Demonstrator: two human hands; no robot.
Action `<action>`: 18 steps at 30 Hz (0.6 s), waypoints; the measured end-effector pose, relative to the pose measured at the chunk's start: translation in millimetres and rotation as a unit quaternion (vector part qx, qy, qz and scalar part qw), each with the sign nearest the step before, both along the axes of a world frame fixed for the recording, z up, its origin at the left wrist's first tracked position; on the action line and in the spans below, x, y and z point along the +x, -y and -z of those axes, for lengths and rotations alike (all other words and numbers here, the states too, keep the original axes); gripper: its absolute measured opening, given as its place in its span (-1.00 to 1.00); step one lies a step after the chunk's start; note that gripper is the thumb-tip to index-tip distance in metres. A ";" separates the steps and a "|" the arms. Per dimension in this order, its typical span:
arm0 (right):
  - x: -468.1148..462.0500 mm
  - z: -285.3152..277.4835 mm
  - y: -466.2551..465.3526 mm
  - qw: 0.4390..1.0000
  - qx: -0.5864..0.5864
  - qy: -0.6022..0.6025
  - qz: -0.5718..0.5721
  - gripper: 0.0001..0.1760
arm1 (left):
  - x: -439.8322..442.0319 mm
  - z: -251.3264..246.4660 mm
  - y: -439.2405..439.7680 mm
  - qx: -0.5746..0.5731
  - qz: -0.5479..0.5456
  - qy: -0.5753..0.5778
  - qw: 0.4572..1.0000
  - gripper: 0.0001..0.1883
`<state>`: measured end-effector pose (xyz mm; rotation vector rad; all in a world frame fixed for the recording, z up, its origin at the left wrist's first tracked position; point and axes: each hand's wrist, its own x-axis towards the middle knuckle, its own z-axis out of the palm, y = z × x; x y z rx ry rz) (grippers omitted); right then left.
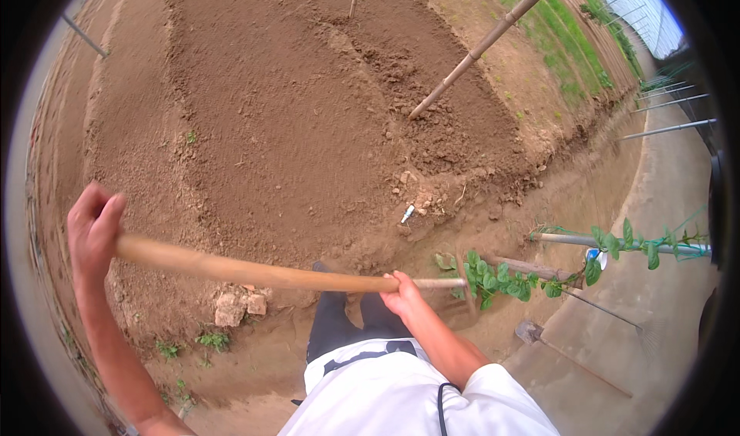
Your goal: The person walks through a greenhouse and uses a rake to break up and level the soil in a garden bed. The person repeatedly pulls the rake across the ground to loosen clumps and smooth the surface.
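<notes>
A long wooden tool handle crosses in front of my body, nearly level in the view. My left hand is closed around its far left end, slightly blurred. Farther right, my right hand grips the same handle in front of my right thigh. Beyond that hand the shaft runs on to a narrow tool head, seen edge-on beside climbing leaves; I cannot tell whether it is a hoe or a rake. Tilled brown soil spreads ahead of my feet.
A bamboo pole slants up from the soil. Leafy vines climb at my right, near a metal pipe. A shovel and a fan rake lie on the concrete path. Broken blocks and a small bottle lie on the ground.
</notes>
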<state>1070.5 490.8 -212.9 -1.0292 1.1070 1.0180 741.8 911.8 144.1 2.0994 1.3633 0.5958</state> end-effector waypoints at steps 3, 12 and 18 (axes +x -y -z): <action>6.1 0.6 -69.0 0.999 0.031 0.019 -0.008 -0.83 | -53.9 -9.1 -0.7 0.003 -0.036 -0.017 0.999 -0.73; 63.1 16.8 -240.0 0.982 0.048 0.071 -0.171 -0.89 | -116.7 39.9 78.1 -0.070 -0.149 -0.164 0.973 -0.81; 85.9 99.5 -299.3 0.945 0.006 0.030 -0.325 -0.96 | -128.3 134.6 202.0 -0.223 -0.179 -0.240 0.928 -0.63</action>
